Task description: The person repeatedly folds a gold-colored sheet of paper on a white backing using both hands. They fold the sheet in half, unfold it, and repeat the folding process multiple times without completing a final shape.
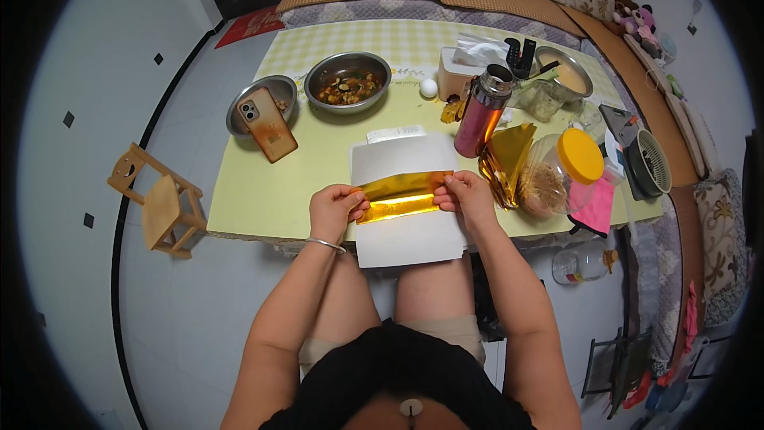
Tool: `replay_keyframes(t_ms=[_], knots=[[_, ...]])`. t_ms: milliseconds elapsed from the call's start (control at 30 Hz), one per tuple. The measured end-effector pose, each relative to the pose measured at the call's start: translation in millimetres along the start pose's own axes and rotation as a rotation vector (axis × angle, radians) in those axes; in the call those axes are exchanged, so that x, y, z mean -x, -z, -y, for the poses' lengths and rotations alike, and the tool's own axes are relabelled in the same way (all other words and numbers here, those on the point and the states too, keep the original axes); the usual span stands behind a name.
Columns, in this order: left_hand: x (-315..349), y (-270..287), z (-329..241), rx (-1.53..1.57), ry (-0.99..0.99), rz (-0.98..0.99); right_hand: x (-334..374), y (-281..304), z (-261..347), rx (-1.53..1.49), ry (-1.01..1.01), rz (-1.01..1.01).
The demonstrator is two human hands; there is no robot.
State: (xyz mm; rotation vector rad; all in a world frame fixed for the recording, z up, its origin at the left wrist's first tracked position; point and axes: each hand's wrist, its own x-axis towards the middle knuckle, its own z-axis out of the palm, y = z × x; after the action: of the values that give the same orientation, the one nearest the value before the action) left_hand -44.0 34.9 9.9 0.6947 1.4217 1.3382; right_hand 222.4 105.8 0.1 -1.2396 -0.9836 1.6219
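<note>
A shiny strip of gold foil paper (400, 197) is stretched between my two hands over white sheets (407, 245) at the table's near edge. My left hand (335, 209), below a silver bangle, pinches the strip's left end. At the opposite end my right hand (465, 194) grips it between thumb and fingers. The white sheets overhang the table edge above my thighs. Right of them, a stack of folded gold foil pieces (504, 161) leans near a pinkish metal thermos (483, 111).
A phone (268, 125) rests against a metal bowl (285, 89); a bowl of food (348, 84) stands beside it. To the right are a yellow-lidded jar (561, 175), a tissue box (458, 76) and a green basket (648, 163). A small wooden chair (163, 203) stands left.
</note>
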Motion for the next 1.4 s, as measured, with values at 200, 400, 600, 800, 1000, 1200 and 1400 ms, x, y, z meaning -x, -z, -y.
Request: replay_keyframes(t_ms=[200, 400, 600, 800, 1000, 1200, 1400], knots=[[6, 11, 9, -0.112, -0.049, 0.118, 13, 4, 19, 0.115, -0.074, 0.037], [7, 16, 19, -0.14, -0.097, 0.129, 19, 16, 17, 0.163, -0.104, 0.104], [5, 25, 35, -0.333, -0.208, 0.086, 22, 25, 5, 0.238, -0.033, 0.154], [13, 21, 33, -0.563, -0.413, 0.071, 25, 32, -5, 0.644, 0.168, 0.08], [21, 16, 25, -0.721, -0.487, 0.091, 32, 33, -3, 0.831, 0.213, 0.03], [26, 16, 20, -0.765, -0.514, 0.116, 39, 27, 4, 0.891, 0.208, 0.011], [27, 16, 19, -0.869, -0.551, 0.165, 43, 23, 7, 0.985, 0.217, -0.012]])
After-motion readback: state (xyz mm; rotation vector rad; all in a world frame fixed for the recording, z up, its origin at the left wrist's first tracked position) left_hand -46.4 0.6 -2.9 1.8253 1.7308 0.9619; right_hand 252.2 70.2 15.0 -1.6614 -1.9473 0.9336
